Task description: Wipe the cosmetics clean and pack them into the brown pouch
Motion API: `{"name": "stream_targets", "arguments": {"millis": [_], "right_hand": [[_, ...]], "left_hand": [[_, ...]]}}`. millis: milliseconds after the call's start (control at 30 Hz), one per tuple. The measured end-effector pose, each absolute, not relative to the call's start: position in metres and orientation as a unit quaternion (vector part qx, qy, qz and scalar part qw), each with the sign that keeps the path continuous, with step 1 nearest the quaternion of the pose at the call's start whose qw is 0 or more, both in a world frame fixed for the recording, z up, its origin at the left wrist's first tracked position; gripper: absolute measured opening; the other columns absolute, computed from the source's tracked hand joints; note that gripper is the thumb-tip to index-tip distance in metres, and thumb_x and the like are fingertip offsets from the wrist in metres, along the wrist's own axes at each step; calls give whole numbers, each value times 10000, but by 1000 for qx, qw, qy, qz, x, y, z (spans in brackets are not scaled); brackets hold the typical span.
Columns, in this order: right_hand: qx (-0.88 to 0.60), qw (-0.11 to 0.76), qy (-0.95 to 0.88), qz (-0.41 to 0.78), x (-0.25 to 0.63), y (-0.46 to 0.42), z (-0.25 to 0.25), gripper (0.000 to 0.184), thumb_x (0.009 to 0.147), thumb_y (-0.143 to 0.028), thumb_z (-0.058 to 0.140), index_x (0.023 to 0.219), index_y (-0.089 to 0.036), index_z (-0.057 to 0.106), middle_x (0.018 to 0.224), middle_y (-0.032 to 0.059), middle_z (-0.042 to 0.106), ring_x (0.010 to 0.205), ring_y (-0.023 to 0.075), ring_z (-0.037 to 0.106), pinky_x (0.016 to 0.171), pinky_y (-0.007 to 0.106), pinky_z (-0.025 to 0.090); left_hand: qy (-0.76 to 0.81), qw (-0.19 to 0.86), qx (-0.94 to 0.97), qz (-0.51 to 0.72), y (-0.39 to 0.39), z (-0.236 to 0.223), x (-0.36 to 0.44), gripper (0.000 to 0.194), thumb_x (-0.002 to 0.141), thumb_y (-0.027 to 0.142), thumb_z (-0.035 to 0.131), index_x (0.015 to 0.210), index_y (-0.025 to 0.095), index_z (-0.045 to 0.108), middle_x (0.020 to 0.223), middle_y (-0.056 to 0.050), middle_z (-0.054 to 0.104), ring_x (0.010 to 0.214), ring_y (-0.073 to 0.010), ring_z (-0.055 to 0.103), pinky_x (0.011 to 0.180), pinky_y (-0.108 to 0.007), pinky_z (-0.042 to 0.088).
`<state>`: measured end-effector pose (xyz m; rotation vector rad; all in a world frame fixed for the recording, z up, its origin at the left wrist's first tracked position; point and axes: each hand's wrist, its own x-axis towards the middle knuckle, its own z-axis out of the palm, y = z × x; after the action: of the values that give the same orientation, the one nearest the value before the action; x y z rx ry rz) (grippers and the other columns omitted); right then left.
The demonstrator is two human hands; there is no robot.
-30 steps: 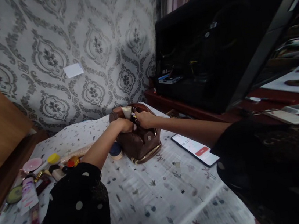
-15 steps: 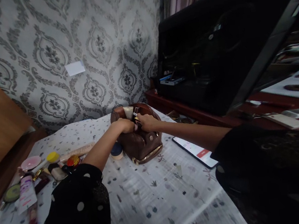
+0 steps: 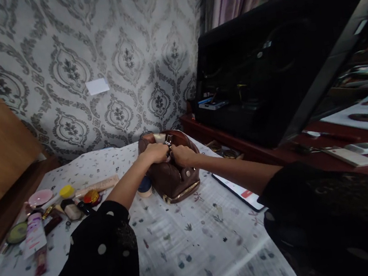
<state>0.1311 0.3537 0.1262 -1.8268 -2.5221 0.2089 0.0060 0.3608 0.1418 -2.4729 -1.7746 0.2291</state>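
Note:
A brown leather pouch (image 3: 173, 183) with gold zippers stands at the far end of the cloth-covered table. My left hand (image 3: 157, 153) is closed at its opening, knuckles up, fingertips hidden. Beside it, almost touching, my right hand (image 3: 184, 155) is curled into a fist on the pouch's near edge. Behind the hands, a cream-coloured tube (image 3: 160, 137) and a small clear bottle with a shiny cap (image 3: 169, 140) poke out of the pouch. A jar with a dark blue lid (image 3: 145, 185) stands against the pouch's left side, partly behind my left forearm.
Several cosmetics lie in a cluster on the left, among them a pink round case (image 3: 41, 197), a white-and-purple tube (image 3: 35, 234) and a yellow lid (image 3: 67, 191). A phone (image 3: 237, 190) lies under my right forearm. A large black screen (image 3: 250, 74) stands on the right.
Both hands have drawn closer together over the pouch's opening, and the right fingers have curled in. The cream tube shows less above the rim. The view has shifted slightly.

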Motion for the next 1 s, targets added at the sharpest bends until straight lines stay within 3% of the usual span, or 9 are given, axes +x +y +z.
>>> {"name": "stream_targets", "arguments": {"millis": [200, 367, 600, 800, 1000], "right_hand": [[-591, 6, -804, 57, 130, 348, 130, 386, 977, -122, 396, 1323, -94, 565, 1357, 256, 544, 1214, 326, 609, 930, 370, 507], [-585, -7, -808, 63, 135, 346, 136, 356, 961, -102, 443, 1261, -81, 633, 1292, 246, 617, 1192, 296, 628, 939, 331, 501], [-586, -14, -807, 73, 138, 352, 135, 351, 915, -71, 510, 1233, -94, 657, 1253, 225, 657, 1188, 294, 633, 917, 311, 510], [-586, 4, -807, 75, 140, 356, 129, 332, 940, -124, 479, 1215, -107, 664, 1243, 222, 662, 1162, 298, 649, 888, 314, 521], [-592, 12, -802, 81, 138, 356, 128, 352, 872, -65, 551, 1205, -105, 657, 1257, 214, 655, 1166, 299, 643, 906, 313, 509]], "left_hand": [[-588, 104, -802, -32, 358, 142, 11, 523, 944, 144, 396, 1440, 310, 388, 1405, -89, 548, 1214, -259, 592, 958, -403, 504], [-588, 95, -803, -11, 362, 137, 9, 487, 931, 162, 452, 1398, 301, 461, 1387, -94, 570, 1201, -266, 606, 970, -418, 500], [-592, 43, -798, 104, 370, 129, 5, 297, 923, 263, 511, 1159, 239, 691, 1212, -121, 706, 1134, -285, 660, 939, -378, 515], [-598, 30, -787, 147, 376, 122, 7, 324, 880, 196, 534, 1148, 174, 716, 1226, -162, 696, 1157, -298, 649, 940, -346, 520], [-597, 36, -789, 140, 379, 119, 7, 341, 870, 211, 568, 1187, 197, 694, 1237, -152, 692, 1151, -289, 650, 925, -338, 526]]}}
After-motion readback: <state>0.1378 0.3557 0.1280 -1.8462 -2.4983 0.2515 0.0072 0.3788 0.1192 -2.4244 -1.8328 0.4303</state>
